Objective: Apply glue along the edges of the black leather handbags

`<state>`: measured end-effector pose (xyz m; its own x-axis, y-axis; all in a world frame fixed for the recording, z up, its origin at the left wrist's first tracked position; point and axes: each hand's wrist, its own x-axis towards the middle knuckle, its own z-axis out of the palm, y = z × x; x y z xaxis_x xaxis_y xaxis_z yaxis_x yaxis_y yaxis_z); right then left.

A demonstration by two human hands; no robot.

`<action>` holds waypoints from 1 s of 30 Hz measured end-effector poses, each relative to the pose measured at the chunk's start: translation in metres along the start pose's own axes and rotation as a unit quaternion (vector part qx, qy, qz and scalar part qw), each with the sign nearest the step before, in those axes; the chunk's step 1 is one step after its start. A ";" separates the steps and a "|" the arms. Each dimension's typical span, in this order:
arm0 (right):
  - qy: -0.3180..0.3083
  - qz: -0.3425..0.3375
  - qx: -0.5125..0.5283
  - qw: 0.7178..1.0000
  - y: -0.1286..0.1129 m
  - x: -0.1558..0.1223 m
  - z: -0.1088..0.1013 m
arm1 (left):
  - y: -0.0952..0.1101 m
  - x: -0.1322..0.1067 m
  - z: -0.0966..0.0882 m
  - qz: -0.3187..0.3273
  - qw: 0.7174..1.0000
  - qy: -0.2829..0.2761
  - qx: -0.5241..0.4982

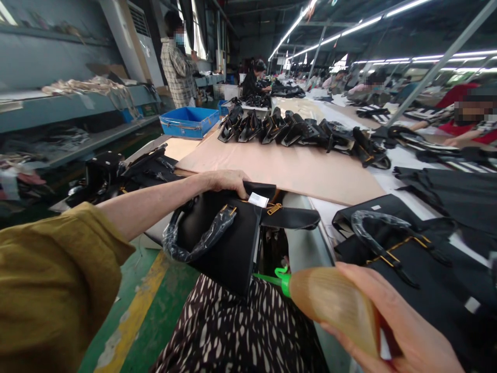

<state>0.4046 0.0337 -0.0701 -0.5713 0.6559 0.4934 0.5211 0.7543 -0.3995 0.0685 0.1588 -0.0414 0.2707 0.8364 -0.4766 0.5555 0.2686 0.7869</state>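
Bag (233,251) sits near, over the patterned lap (240,331), with the left hand (228,181) gripping its far top edge, fingers just left of a white tag (258,199). To its right, the right hand (392,316) wraps its fingers around a bottle (330,300), well apart from the bag; the green nozzle (269,280) points left to the bag's near right edge, touching or just beside it, I cannot tell.

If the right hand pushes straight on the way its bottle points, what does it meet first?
Likely the black handbag, at its lower side edge: the green nozzle of the bottle in the right hand points there. Whether it touches yet is unclear in this one view.
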 end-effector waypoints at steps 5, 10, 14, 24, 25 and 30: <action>0.004 0.021 0.016 1.000 0.000 0.002 0.003 | 0.000 -0.001 -0.004 0.016 1.000 0.013 0.011; 0.040 0.129 0.047 0.990 0.013 0.002 0.018 | 0.003 -0.004 -0.013 0.047 0.998 0.033 0.032; 0.046 0.269 0.175 0.946 0.028 0.006 0.028 | 0.013 -0.012 -0.026 0.083 0.992 0.067 0.063; 0.162 0.387 0.378 0.825 0.050 0.039 0.062 | 0.033 -0.009 -0.039 0.283 0.841 0.288 0.361; 0.169 0.388 0.378 0.823 0.052 0.042 0.066 | 0.030 -0.006 -0.037 0.288 0.831 0.294 0.373; 0.181 0.393 0.376 0.819 0.062 0.048 0.082 | 0.003 0.004 -0.029 0.291 0.819 0.304 0.390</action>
<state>0.3579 0.1142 -0.1343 0.0501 0.9987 -0.0020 0.0223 -0.0031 -0.9997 0.0487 0.1768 -0.0302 0.3590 0.8607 0.3609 0.8688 -0.4495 0.2077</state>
